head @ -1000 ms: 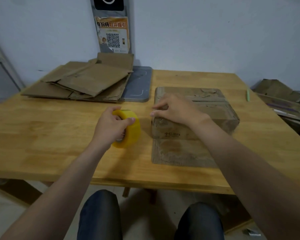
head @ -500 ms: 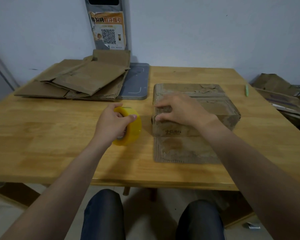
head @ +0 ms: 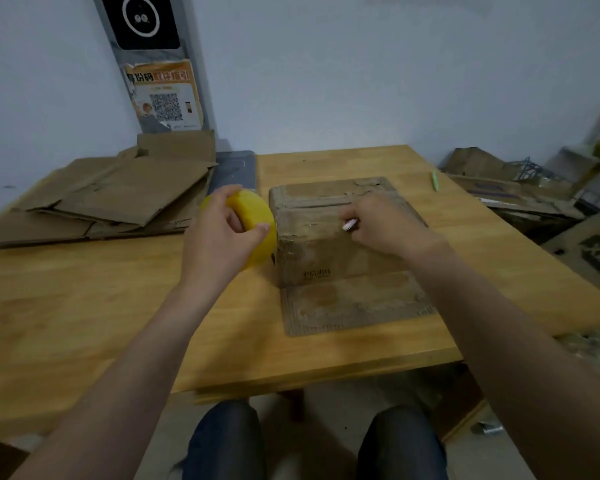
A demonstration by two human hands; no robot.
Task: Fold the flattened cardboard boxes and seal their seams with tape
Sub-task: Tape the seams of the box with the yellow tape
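A single wide-angle view looks from the person's head, forward and steeply down across the light wooden table (head: 84, 306) toward the pale blue-grey wall (head: 361, 81). It sits close above both forearms, with the dark-trousered knees (head: 227, 441) at the bottom edge.

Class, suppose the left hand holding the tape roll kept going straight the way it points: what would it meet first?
Probably the left side of the folded box: the left hand and its tape roll sit right beside it, though depth is unclear.
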